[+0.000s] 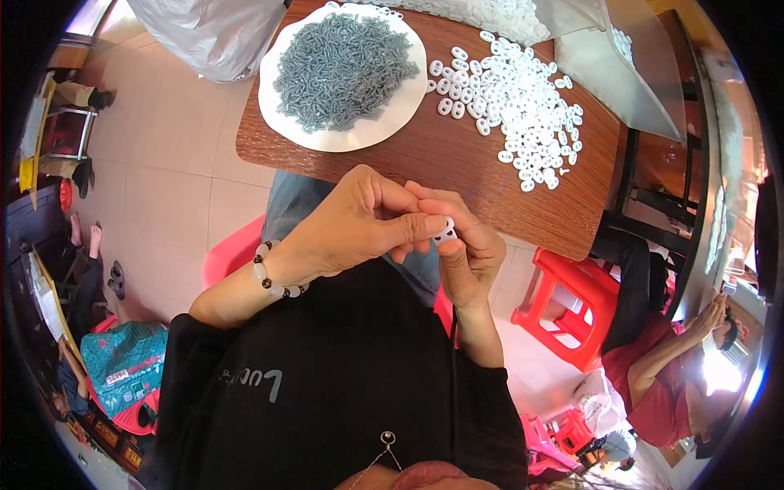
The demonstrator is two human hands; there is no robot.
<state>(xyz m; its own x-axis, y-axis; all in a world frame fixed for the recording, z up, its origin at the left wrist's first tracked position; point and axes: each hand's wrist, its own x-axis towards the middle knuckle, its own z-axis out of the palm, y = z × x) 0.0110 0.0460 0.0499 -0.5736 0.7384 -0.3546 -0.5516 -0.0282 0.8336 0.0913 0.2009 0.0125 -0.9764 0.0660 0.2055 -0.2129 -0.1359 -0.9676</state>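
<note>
Head view: left of the grip, a bead bracelet (pixel 273 276) circles the wrist of the left hand (pixel 351 224), which reaches in from the lower left. Its thumb and fingers are pinched on a small white ring (pixel 445 233), held at the fingertips above the person's lap, just short of the table's near edge. The right hand (pixel 465 253) comes up from below and meets it there; its thumb and forefinger also pinch the ring, so both hands touch around this one piece. Whether anything else sits inside the ring cannot be told.

Beyond the grip, up and to the left, a white plate (pixel 282 114) on the wooden table (pixel 457 163) holds a heap of grey screws (pixel 343 69). Up and to the right of the grip, loose white rings (pixel 523 106) lie scattered across the table, well apart from the hands. Further right, below the table's edge, stands a red stool (pixel 563 306), and another person in a red shirt (pixel 653 384) sits beyond it.
</note>
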